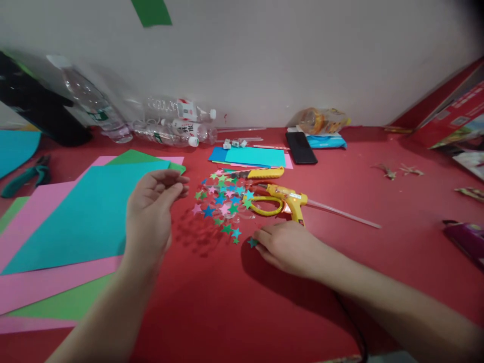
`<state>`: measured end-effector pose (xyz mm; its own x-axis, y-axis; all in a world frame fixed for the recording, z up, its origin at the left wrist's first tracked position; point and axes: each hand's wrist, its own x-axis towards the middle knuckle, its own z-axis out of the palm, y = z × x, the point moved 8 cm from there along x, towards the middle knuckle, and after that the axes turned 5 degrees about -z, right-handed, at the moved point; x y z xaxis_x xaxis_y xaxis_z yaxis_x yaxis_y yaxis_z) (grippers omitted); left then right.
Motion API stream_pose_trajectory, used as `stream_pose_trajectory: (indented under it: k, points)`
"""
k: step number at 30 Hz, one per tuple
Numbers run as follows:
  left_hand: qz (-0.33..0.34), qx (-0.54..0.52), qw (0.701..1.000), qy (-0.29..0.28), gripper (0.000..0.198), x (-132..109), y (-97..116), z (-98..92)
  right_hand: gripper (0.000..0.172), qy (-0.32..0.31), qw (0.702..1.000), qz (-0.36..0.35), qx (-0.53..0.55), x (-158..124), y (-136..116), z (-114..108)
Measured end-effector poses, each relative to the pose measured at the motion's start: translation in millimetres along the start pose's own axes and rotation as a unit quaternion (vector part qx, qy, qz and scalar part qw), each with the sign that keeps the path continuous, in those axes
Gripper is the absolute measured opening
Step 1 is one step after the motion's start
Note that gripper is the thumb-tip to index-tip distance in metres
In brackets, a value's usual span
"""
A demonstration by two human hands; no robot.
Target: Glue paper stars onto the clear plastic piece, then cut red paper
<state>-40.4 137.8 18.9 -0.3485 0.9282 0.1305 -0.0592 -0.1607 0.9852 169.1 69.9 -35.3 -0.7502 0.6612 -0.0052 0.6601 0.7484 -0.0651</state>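
Note:
A cluster of small paper stars [224, 196] in pink, blue and green spreads over clear plastic pieces in the middle, casting spotted shadows on the red table. My left hand [151, 206] is left of this cluster, thumb and fingers brought together; whatever they pinch, if anything, cannot be made out. Low over the table, my right hand [283, 247] has its fingertips on a teal paper star [252, 242]. Just beyond that hand lies a yellow glue gun [289, 196] with a clear glue stick [344, 214] in its back. Yellow-handled scissors [266, 212] lie beside it.
Coloured paper sheets [83, 217] cover the left side, near teal pliers [26, 176]. Plastic bottles [174, 131] lie along the wall. A yellow cutter [264, 173], a black phone [301, 148] and small paper pieces [257, 157] are at the back. A purple object [465, 239] sits right.

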Motion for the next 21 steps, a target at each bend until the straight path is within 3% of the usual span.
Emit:
stream_pose_trajectory:
  k: [5,8,11,14,17,21]
  points:
    - [0.115,0.047,0.992,-0.008,0.023,-20,31,2.6,0.013,-0.009,0.999,-0.003,0.036,-3,5,-8]
    - [0.137,0.120,0.981,-0.068,0.021,-40,41,13.9,0.012,-0.022,0.998,-0.018,0.050,-3,3,-9]
    - [0.169,0.211,0.951,-0.151,0.016,-59,44,29.3,0.014,-0.036,0.998,-0.032,0.045,-3,2,-4]
    - [0.199,0.250,0.927,-0.195,0.018,-68,42,37.2,0.018,-0.026,0.999,-0.010,0.029,-3,9,-3]
    - [0.213,0.259,0.923,-0.188,0.017,-66,41,37.3,0.022,0.005,1.000,0.002,0.024,-5,15,-12]
    - [0.206,0.267,0.926,-0.170,0.017,-65,39,35.7,0.020,-0.009,0.998,-0.067,0.005,-7,-1,-13]
